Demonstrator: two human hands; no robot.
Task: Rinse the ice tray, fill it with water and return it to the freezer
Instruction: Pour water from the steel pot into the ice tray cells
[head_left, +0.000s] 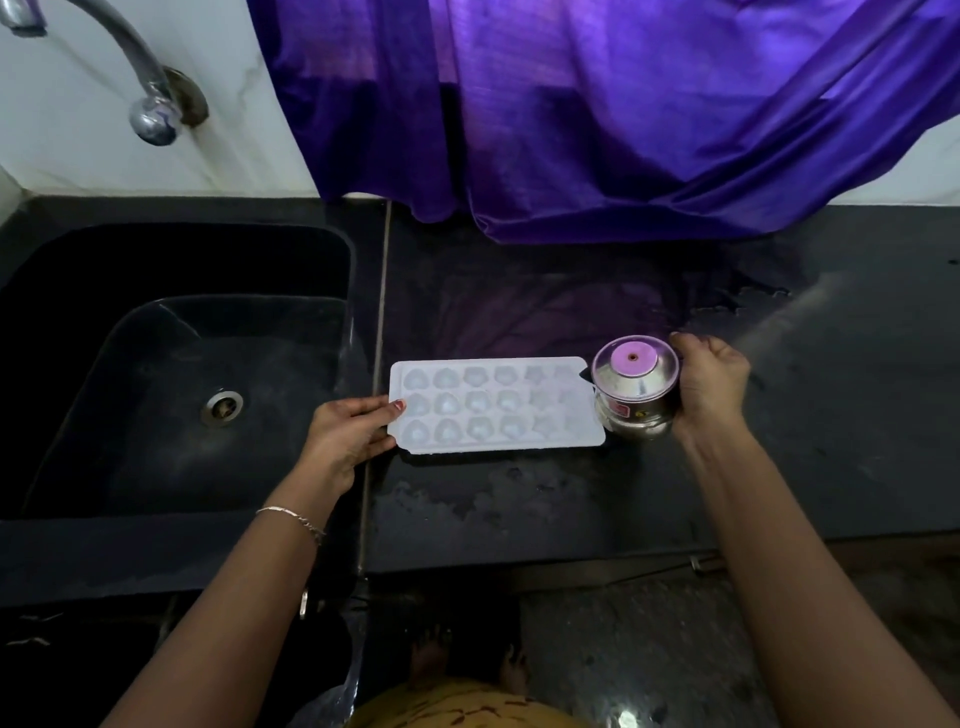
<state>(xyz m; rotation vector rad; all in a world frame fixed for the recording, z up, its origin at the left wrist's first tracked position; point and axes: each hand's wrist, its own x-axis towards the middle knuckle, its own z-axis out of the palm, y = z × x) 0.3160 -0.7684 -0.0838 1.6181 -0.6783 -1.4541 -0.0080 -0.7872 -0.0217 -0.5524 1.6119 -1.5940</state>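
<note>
Fingers of the left hand pinch the ice tray flat on the counter; right hand grips a steel pot at its right end; filling apparently in hand; next, pour steadily.

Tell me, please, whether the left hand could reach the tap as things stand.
Probably yes: only the open sink lies between left hand and tap, though that hand now holds the ice tray.
</note>
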